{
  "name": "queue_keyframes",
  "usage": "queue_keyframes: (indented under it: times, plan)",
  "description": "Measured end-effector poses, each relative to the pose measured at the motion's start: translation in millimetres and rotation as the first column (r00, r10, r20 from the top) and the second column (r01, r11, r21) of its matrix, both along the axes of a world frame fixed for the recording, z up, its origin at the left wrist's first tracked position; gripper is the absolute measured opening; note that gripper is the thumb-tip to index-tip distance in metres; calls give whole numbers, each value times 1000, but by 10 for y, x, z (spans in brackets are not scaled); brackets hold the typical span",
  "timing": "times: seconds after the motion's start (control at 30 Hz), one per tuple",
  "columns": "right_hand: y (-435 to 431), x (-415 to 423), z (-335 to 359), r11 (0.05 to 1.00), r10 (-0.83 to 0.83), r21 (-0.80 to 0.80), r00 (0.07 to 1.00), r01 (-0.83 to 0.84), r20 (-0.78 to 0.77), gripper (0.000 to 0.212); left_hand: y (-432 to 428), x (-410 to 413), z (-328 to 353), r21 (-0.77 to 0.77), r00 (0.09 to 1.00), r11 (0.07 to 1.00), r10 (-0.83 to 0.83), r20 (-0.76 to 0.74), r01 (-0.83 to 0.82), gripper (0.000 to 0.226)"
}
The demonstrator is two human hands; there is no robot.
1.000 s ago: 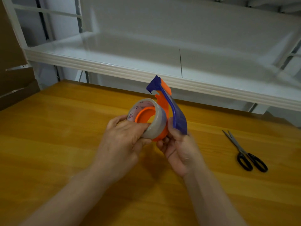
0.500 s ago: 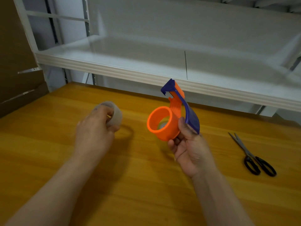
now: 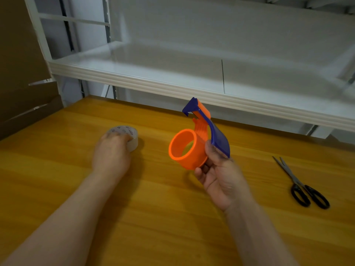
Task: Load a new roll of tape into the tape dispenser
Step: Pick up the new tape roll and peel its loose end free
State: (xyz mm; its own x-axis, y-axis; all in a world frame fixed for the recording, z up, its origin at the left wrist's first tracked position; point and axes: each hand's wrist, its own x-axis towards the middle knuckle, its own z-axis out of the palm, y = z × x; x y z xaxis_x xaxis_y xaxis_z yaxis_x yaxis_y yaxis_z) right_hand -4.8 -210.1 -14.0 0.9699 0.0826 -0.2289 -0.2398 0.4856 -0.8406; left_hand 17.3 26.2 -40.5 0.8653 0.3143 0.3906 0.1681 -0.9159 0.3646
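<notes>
We observe two bare forearms entering from the lower edge of the frame. No sleeve covers either arm as far as the frame shows. The left hand [image 3: 112, 154] presents its back to the camera; we see no ring, watch or glove on it. The right hand [image 3: 221, 177] is likewise ungloved, its wrist unadorned. Its thumb shows a short, unpainted nail. Fine hair is faintly visible along both forearms.
</notes>
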Motion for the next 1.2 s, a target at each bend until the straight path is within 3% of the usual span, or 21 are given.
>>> queue_keyframes:
  times: [0.1, 0.2, 0.27, 0.4, 0.47, 0.53, 0.63, 0.73, 0.83, 0.93, 1.07, 1.2]
  plan:
    - [15, 3, -24, 1000, 9, -4, 1000, -9, 5, 52, -95, -33, 70, -71, 996, 995, -69, 61, 73, 48]
    - [25, 6, -44, 1000, 14, -2, 1000, -14, 11, 55, -302, -158, 157, -278, 959, 922, -228, 167, 268, 41]
    - [28, 4, -44, 1000, 14, -2, 1000, -14, 21, 56, -428, -232, 183, -467, 915, 788, -359, 183, 402, 40]
    - [47, -5, -26, 999, 43, -3, 998, -43, 35, 62, -512, -308, 186, -752, 768, 357, -566, 298, 555, 61]
    - [49, -17, -23, 998, 65, -2, 997, -65, 36, 52, -509, -322, 168, -779, 722, 275, -623, 301, 563, 85]
    - [56, -37, -16, 995, 96, 2, 995, -96, 24, 41, -514, -329, 151, -768, 695, 276, -659, 287, 579, 105]
    - [81, -51, -11, 990, 141, -3, 990, -141, 6, 41, -548, -336, 152, -769, 678, 257, -675, 291, 586, 118]
    - [103, -57, -16, 987, 161, -8, 987, -161, -14, 37, -575, -330, 145, -750, 664, 257, -683, 304, 609, 118]
    - [105, -70, -4, 984, 173, -24, 985, -174, -14, 36, -571, -318, 142, -722, 704, 333, -648, 292, 607, 111]
    - [107, -74, 8, 977, 169, -140, 985, -163, 31, 35, -551, -315, 149, -726, 725, 336, -611, 317, 600, 108]
    - [89, -52, 0, 947, 61, -321, 991, -19, 121, 32, -503, -307, 159, -724, 743, 357, -589, 316, 591, 106]
    - [25, -2, 9, 928, -56, -352, 979, 123, 194, 16, -448, -308, 177, -735, 766, 386, -580, 277, 557, 110]
